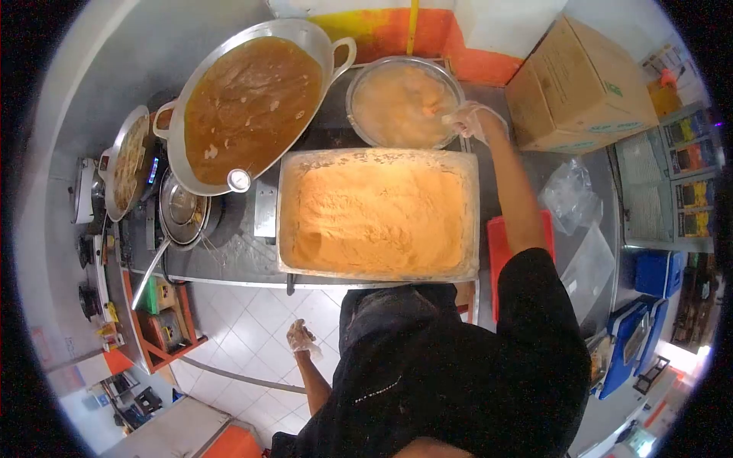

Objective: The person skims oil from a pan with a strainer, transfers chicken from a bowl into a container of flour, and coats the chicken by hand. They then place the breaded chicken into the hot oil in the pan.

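Observation:
At the right rim of a round metal bowl (401,103) of cloudy liquid with orange-pink pieces is my right hand (475,122), in a clear plastic glove. Its fingers are bent together; whatever they hold, if anything, is too small to name. My left hand (302,338), gloved and coated with flour-like crumbs, hangs low over the tiled floor, away from the counter, its fingers partly curled and blurred. Between me and the bowl lies a rectangular tub (471,221) filled with orange-tinted powder (374,214).
At the left stand a large two-handled pan (179,153) of brown oil with a dial thermometer (239,180), a strainer (183,206) with a long handle and another pan (111,183). A cardboard box (573,91), plastic bags (571,197) and a red tray (500,259) are on the right.

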`<move>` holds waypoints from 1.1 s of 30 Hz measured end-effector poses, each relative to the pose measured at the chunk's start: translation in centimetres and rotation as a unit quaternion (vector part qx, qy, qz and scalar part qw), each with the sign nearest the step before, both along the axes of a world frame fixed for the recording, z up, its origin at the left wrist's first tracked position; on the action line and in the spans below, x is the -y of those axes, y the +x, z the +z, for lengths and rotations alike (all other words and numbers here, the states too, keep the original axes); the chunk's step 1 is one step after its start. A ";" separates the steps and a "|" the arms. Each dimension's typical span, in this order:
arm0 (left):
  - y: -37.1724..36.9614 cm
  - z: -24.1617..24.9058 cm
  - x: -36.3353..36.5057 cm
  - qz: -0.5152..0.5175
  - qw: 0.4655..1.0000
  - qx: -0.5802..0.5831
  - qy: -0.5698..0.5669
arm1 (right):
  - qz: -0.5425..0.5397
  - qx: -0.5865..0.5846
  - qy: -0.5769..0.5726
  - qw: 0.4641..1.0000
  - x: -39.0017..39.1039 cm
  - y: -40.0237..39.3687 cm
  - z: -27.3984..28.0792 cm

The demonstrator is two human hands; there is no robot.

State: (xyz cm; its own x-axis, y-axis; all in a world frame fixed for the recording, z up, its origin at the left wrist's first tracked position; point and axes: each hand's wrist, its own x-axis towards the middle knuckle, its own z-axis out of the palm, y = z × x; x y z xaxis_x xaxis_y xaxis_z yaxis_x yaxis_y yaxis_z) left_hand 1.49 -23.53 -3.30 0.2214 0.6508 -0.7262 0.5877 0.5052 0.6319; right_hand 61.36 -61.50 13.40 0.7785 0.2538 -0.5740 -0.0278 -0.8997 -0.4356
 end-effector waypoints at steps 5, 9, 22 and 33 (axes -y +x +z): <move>1.7 1.0 -0.5 -0.016 0.998 0.032 0.059 | -0.094 0.052 0.004 0.994 -2.7 1.3 -2.5; 4.8 3.6 -0.9 0.014 0.995 0.066 0.080 | -0.113 0.114 0.045 0.986 -3.3 3.1 -6.4; 20.6 13.5 2.3 -0.177 0.972 0.069 0.140 | -0.064 0.051 -0.033 0.996 -3.7 2.0 -0.8; 30.8 0.8 8.3 -0.712 0.575 -0.062 0.398 | -0.113 0.015 -0.029 0.993 -1.7 2.3 -3.4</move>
State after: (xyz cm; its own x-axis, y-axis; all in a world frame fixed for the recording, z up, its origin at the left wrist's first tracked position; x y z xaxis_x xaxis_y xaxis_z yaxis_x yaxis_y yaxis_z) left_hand 32.31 -31.82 -2.54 0.9204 0.0096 -0.3910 0.1115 -0.9647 0.2387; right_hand 63.61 -59.81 10.05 0.8292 0.0373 -0.5577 -0.2196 -0.8958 -0.3865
